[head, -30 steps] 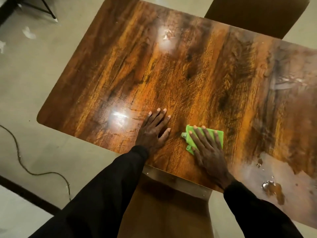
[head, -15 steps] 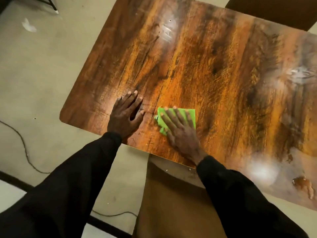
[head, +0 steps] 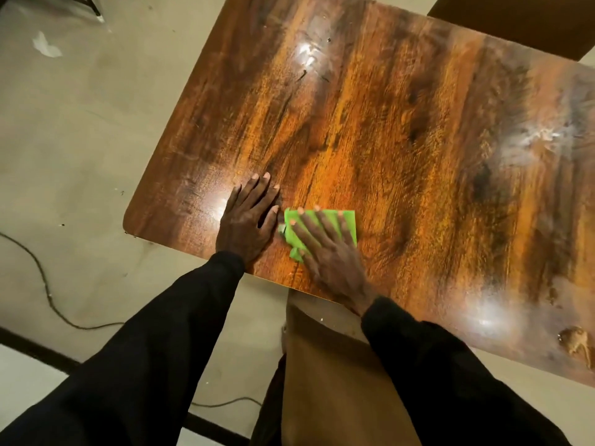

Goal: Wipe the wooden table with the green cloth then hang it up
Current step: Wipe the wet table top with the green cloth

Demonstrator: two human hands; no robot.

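Note:
A glossy wooden table [head: 402,140] fills most of the view. A folded green cloth [head: 349,222] lies flat near its front edge. My right hand [head: 325,249] presses down on the cloth with straight, spread fingers and covers much of it. Just to the left, my left hand [head: 248,220] rests flat on the bare wood, fingers straight, its thumb nearly touching the cloth's left edge. Both sleeves are black.
A brownish wet smear [head: 576,344] sits near the table's front right edge, with hazy streaks [head: 541,136] at the right. A brown chair [head: 335,381] stands under the front edge, another [head: 515,20] at the far side. A cable [head: 48,294] trails on the floor at left.
Both hands and the cloth have shifted left along the front edge of the table, toward its left corner. The hands now sit closer together.

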